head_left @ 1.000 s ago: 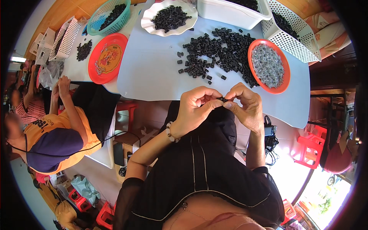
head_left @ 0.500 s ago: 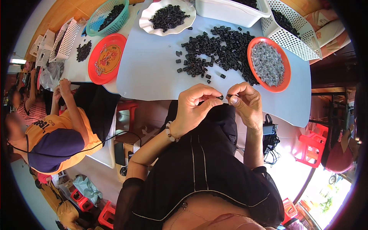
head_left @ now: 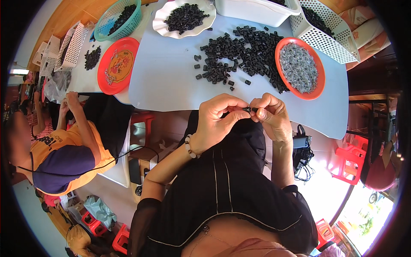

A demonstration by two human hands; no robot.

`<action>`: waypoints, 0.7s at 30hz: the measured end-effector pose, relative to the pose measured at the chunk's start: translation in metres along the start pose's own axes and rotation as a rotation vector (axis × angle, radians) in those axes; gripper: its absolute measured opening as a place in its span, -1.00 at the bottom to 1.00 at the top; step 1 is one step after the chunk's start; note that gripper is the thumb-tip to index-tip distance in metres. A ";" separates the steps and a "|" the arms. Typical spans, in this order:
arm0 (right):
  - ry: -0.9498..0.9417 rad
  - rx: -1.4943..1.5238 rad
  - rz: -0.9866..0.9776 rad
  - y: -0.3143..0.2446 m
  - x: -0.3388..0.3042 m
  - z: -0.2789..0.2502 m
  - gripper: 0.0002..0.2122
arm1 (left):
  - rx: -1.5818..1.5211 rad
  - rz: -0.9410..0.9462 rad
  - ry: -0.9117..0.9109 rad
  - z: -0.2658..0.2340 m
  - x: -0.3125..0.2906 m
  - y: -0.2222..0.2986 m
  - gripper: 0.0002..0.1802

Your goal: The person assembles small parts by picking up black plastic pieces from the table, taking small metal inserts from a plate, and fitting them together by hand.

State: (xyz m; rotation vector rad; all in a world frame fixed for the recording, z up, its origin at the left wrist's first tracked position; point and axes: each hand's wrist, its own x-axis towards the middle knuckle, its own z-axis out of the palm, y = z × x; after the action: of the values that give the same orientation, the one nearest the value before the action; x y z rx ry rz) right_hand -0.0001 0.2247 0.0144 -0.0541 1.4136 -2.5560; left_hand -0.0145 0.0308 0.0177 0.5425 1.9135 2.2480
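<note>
My left hand point(head_left: 223, 115) pinches a small black plastic part point(head_left: 247, 109) between thumb and forefinger. Right up against it, my right hand point(head_left: 271, 115) grips a second small black piece point(head_left: 254, 109) by the fingertips. The two pieces meet end to end just off the near edge of the blue-grey table point(head_left: 167, 85). Beyond my hands spreads a loose pile of short black plastic pieces point(head_left: 239, 55). To its right, an orange-red plate point(head_left: 279, 68) holds many clear, shiny little parts point(head_left: 299, 66).
At the back stand a scalloped white plate point(head_left: 159, 29) of black parts, a white tub point(head_left: 257, 15) and a perforated white basket point(head_left: 342, 49). Leftward lie a red plate point(head_left: 102, 73) and a green basket point(head_left: 100, 32). A co-worker in a yellow-and-navy shirt point(head_left: 68, 162) sits at the left.
My right hand has moved slightly left, and the gap between the two black pieces has closed so that they now touch. My left hand has stayed nearly still.
</note>
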 end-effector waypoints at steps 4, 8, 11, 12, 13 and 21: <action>-0.026 0.019 0.043 0.003 0.000 -0.006 -0.80 | 0.026 0.015 -0.017 -0.001 0.000 0.000 -0.81; -0.026 -0.004 0.048 0.005 -0.001 -0.005 -0.80 | 0.056 0.036 -0.018 -0.002 0.000 -0.002 -0.83; -0.023 -0.022 0.025 0.006 -0.001 -0.003 -0.80 | 0.056 0.040 0.030 0.002 0.000 -0.003 -0.85; -0.023 -0.035 0.008 0.005 0.000 -0.002 -0.80 | 0.069 0.040 0.078 0.003 0.000 -0.003 -0.86; -0.022 -0.035 0.009 0.005 0.000 -0.002 -0.80 | 0.069 0.039 0.078 0.003 0.000 -0.003 -0.86; -0.029 -0.024 0.002 0.006 0.000 0.001 -0.81 | 0.154 0.098 0.091 0.002 0.001 -0.007 -0.84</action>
State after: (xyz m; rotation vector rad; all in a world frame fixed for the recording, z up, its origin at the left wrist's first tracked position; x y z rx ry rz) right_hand 0.0013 0.2211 0.0103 -0.0928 1.4338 -2.5265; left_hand -0.0155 0.0348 0.0110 0.5751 2.1642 2.2317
